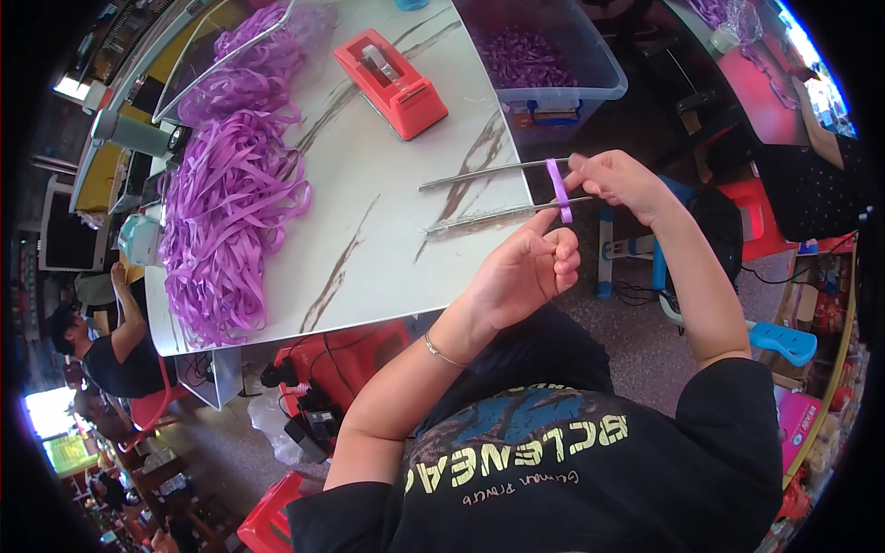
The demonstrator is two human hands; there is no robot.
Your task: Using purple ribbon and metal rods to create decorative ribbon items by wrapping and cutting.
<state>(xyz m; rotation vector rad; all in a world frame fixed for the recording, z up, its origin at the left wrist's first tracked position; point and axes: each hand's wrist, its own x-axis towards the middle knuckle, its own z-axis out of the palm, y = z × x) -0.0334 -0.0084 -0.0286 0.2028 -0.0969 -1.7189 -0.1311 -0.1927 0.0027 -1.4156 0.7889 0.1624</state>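
Observation:
A short purple ribbon strip (559, 189) is looped around the ends of two thin metal rods (479, 172) that stick out from the white marble-patterned table (369, 230). My right hand (616, 180) pinches the upper part of the strip at the rods' tips. My left hand (525, 267) is just below, with thumb and forefinger pressed on the strip's lower end. Both hands hover past the table's edge.
A large heap of purple ribbon (226, 212) lies on the table's left side. A red tape dispenser (392, 83) stands at the back. A clear bin (544, 51) holds more purple ribbon. Another person (106, 346) sits at the far left. A red stool (346, 355) stands under the table.

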